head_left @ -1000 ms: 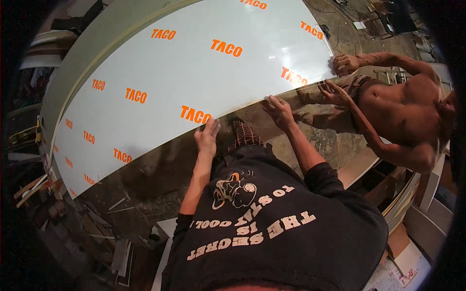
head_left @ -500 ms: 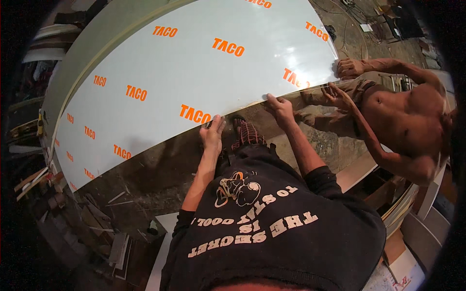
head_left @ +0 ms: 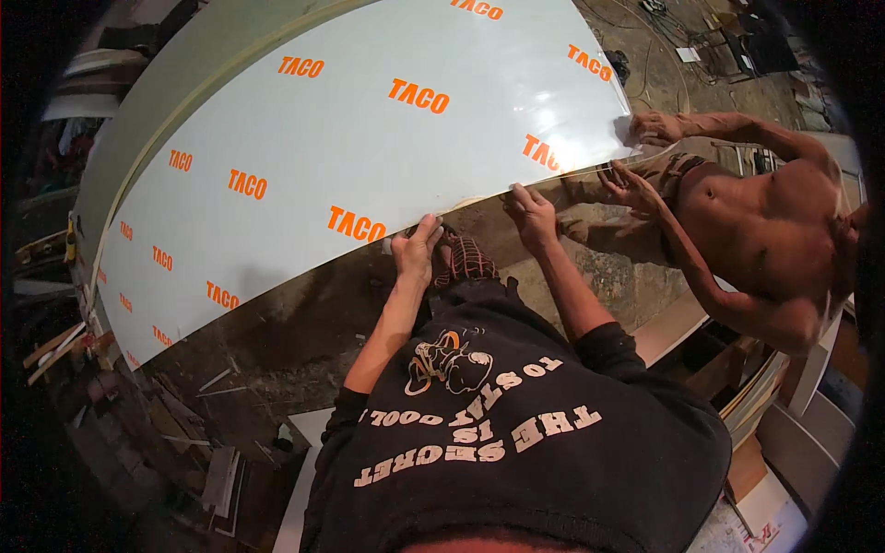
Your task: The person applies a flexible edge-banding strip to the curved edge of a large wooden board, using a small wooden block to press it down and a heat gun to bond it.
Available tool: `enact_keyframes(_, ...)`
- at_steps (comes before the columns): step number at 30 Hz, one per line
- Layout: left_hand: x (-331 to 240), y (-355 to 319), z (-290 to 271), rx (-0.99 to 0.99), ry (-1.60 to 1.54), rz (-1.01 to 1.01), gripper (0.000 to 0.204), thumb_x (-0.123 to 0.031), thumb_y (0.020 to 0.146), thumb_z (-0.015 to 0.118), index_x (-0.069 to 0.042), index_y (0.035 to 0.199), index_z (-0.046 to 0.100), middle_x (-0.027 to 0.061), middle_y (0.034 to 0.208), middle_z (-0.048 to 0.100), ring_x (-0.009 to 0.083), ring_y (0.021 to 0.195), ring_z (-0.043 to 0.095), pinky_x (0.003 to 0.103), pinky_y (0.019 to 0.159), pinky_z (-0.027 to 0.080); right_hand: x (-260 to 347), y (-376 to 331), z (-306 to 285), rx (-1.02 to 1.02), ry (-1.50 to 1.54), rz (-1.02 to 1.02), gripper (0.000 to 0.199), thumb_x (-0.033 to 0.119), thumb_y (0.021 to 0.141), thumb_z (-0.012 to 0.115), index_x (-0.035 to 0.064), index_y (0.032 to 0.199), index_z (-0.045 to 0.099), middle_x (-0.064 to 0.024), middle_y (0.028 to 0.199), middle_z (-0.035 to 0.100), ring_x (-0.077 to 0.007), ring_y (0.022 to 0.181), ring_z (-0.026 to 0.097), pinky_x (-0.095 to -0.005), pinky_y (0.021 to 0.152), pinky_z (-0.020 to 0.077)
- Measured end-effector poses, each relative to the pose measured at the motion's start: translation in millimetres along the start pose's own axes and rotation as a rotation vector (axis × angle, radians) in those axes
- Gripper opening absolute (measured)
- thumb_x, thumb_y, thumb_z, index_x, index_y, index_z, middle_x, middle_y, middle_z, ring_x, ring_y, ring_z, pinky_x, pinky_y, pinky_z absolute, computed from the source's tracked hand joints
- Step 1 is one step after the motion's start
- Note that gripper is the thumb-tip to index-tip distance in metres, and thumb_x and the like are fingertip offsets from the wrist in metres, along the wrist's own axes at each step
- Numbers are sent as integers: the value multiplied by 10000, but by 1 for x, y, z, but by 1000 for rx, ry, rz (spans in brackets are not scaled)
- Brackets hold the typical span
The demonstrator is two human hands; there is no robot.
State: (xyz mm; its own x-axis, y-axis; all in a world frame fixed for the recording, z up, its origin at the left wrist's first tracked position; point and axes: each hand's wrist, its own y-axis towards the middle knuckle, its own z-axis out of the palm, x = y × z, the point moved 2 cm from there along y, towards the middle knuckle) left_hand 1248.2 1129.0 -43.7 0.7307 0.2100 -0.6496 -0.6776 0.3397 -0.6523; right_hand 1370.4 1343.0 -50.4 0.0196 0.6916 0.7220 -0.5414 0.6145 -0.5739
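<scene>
A large glossy white laminate sheet with orange printing spreads before me over a pale green board. My left hand grips the near edge of the sheet, thumb and fingertips closed about it. Farther right along that edge, my right hand pinches the sheet, with some of its fingers hidden beneath. At the right corner a bare-chested co-worker's hand holds the sheet, and that person's other hand touches the edge closer to me.
The co-worker stands at the right. Long boards lean behind my right arm. Scrap strips lie at the lower left. Cables run over the floor at the far right, and stacked offcuts sit at the far left.
My left hand has slid a little to the right along the sheet's edge, closer to my right hand. The whole scene has shifted slightly left in view. Both hands keep their hold.
</scene>
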Motion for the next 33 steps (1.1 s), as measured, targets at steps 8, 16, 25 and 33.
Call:
enact_keyframes(8,0,-2,1,-2,22,56,270,-95,861,718,19,1085,619,93,1038,672,214,945,668,347,830,550,-8,9,-3,72,-10,-78,227,178,921,671,-39,969,624,-63,867,632,-149,776,612,-311,722,524)
enact_keyframes(16,-2,-2,-13,-30,17,28,303,-130,851,739,20,1084,616,101,1023,667,229,948,670,356,827,550,-13,7,-1,39,-77,-118,229,188,933,658,-30,980,606,-55,878,621,-142,781,615,-304,708,518)
enact_keyframes(25,-56,-18,-125,-151,-251,237,526,-133,837,758,9,1252,467,114,1076,640,266,974,672,333,811,583,-24,-12,22,-148,-168,-185,428,266,959,620,-70,1212,539,-142,1143,623,-249,998,661,-352,796,540)
enact_keyframes(33,-146,-46,-291,-270,-329,411,501,-224,893,702,38,1266,494,177,1194,608,290,1102,619,374,922,550,-126,-76,130,109,-422,-58,558,383,972,564,-28,1332,448,-171,1305,543,-298,1100,617,-391,837,523)
